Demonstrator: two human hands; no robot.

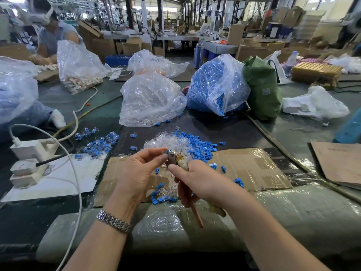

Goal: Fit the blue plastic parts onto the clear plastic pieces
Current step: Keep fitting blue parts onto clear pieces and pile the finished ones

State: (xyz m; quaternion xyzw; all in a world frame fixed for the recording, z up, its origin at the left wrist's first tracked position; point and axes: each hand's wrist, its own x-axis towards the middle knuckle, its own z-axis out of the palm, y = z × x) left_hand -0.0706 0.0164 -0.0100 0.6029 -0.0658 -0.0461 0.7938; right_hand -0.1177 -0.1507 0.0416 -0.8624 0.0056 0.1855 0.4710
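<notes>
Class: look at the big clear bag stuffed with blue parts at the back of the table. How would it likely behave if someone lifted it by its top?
The bag of blue parts would probably sag and shift, since its thin film is crumpled and slumped. It looks heavy for a bag, being packed full. Parts might spill: loose ones already lie by its base.

this is a factory floor, a hand-assembly hall. long work tables (218, 48) run back in rows under a high roof held on steel columns (129, 12). cardboard boxes (235, 34) stand stacked and opened all through the background. on the near bench (224, 130) sit big clear plastic sacks, one bulging with small blue parts (213, 83), one with clear pieces (150, 102), and loose heaps of both (181, 141) spill over flattened cardboard (254, 169). a power strip (29, 163) with trailing cables lies at the left. another worker (52, 34) bends over a similar sack further along.
</notes>
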